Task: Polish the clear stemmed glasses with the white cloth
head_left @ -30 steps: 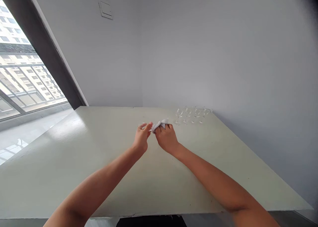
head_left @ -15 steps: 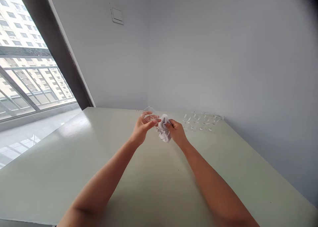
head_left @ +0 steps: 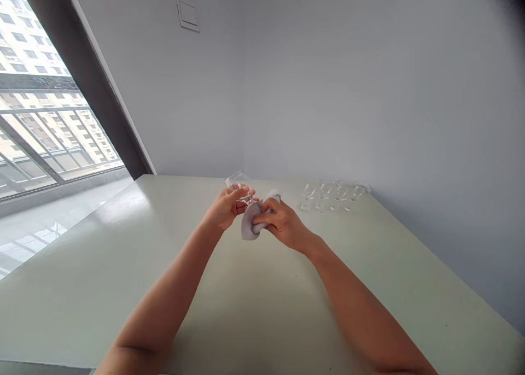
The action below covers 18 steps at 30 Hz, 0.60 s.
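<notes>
My left hand [head_left: 225, 209] is closed round a small clear stemmed glass [head_left: 238, 183], held above the pale table [head_left: 123, 265] with its bowl tilted up and to the left. My right hand [head_left: 280, 222] grips a white cloth [head_left: 248, 226] pressed against the lower part of that glass, right beside my left fingers. The stem and foot are hidden by the cloth and fingers.
Several more small clear stemmed glasses [head_left: 333, 193] stand in a row at the table's far right, near the grey wall. A window with a dark frame [head_left: 88, 85] runs along the left. A wall switch plate [head_left: 187, 15] is high on the wall.
The glass has risen with my left hand and its bowl now shows above the fingers. The cloth has shifted from the top of my right hand to below the glass.
</notes>
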{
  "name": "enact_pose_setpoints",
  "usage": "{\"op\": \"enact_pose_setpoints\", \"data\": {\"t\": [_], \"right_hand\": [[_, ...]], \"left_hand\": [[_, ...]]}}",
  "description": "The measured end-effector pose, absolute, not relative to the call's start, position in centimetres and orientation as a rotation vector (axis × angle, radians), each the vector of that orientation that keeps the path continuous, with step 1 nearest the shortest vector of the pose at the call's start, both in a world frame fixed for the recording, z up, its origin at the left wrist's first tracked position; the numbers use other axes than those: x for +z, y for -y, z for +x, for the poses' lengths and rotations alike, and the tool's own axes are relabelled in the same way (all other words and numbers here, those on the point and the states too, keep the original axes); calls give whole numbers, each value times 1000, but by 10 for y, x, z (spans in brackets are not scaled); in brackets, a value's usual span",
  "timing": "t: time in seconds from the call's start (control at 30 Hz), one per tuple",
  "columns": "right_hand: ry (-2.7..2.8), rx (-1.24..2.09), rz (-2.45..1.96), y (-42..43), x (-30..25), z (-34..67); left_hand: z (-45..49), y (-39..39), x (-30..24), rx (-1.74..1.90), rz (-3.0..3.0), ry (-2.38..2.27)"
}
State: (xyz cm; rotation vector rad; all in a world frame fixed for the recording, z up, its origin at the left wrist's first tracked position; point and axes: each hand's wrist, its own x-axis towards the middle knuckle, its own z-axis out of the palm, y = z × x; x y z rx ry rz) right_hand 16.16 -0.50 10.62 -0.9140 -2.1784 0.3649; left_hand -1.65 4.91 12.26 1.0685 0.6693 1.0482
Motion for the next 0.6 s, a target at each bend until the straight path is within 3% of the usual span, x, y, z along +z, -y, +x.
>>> {"op": "enact_pose_setpoints", "data": {"t": [0.23, 0.33, 0.6], "right_hand": [[1330, 1271, -633, -13, 83, 166], [1018, 1411, -614, -13, 75, 148], [797, 1653, -745, -3, 71, 122]], "left_hand": [[-6, -37, 125, 1105, 932, -402], [1, -33, 125, 1241, 946, -399], [-1, -28, 133, 1380, 1308, -454]]}}
